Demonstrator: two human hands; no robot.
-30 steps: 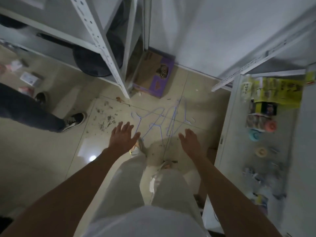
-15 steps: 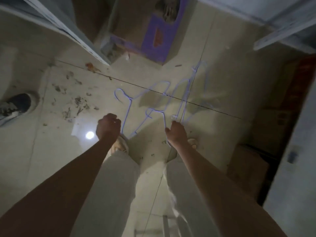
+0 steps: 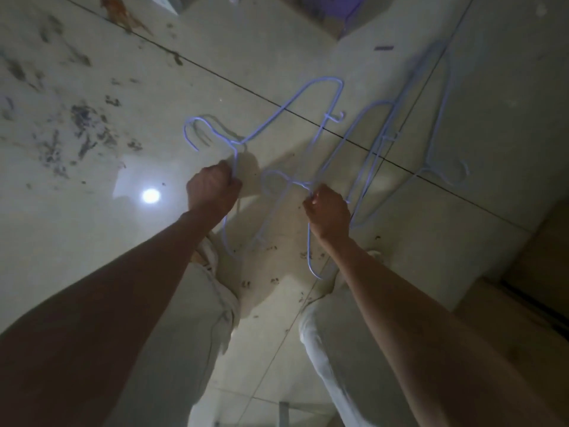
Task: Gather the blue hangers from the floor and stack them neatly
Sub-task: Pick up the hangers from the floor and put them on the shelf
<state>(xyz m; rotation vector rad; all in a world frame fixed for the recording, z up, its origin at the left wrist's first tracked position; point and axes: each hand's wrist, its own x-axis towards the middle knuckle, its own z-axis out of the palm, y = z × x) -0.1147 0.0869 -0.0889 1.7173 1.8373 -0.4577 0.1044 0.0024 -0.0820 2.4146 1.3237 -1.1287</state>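
Observation:
Three thin blue wire hangers lie or hang over the pale tiled floor. My left hand (image 3: 213,188) is closed around the neck of the left hanger (image 3: 292,101), just below its hook. My right hand (image 3: 328,211) is closed on the neck of the middle hanger (image 3: 363,143), whose hook curls to the left between my two hands. A third blue hanger (image 3: 437,118) lies flat on the floor to the right, untouched, its hook pointing right. Whether the two held hangers have left the floor is unclear.
Dirt and scuff marks (image 3: 80,124) cover the tiles at the left. A purple cardboard box (image 3: 345,13) sits at the top edge. A brown box (image 3: 542,266) and cabinet base stand at the right. My light trouser legs (image 3: 197,349) are below my hands.
I have bent lower, so the floor and hangers look much closer. Both hands, open a second ago, have closed on the necks of two hangers.

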